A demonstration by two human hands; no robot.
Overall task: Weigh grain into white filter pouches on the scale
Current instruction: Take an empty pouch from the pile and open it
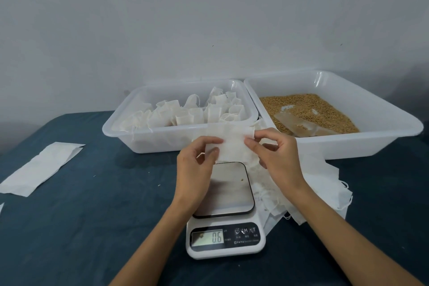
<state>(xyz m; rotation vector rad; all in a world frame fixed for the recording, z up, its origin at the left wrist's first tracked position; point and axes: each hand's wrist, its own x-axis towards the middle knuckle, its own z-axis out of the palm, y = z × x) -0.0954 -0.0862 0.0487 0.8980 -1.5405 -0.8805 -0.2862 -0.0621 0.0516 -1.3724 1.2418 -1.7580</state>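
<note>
- I held one white filter pouch [232, 146] up in the air with both hands, above the far edge of the scale [226, 211] and in front of the two trays.
- My left hand [197, 165] pinched the pouch's left edge, thumb in front and fingers curled behind it.
- My right hand [274, 153] pinched the right edge the same way, the pouch stretched flat between the two hands.
- The scale sat on the dark blue tablecloth [92, 216] just below my hands; its steel platform [229, 190] carried nothing but a stray grain or two, and the display [207, 238] showed "0.6".
- The grain [308, 109] lay in the white tray on the right [383, 132], spread across its floor, with a clear scoop-like piece [299, 123] lying in it.
- The white tray on the left [130, 127], touching the grain tray, was full of filled pouches [192, 111] standing close together.
- A loose heap of empty pouches [320, 190] with their drawstrings lay on the cloth just to the right of the scale, partly under my right forearm.
- A flat strip of white material [39, 169] lay well apart on the left side of the table.
- Behind everything stood a plain pale wall [209, 18].
</note>
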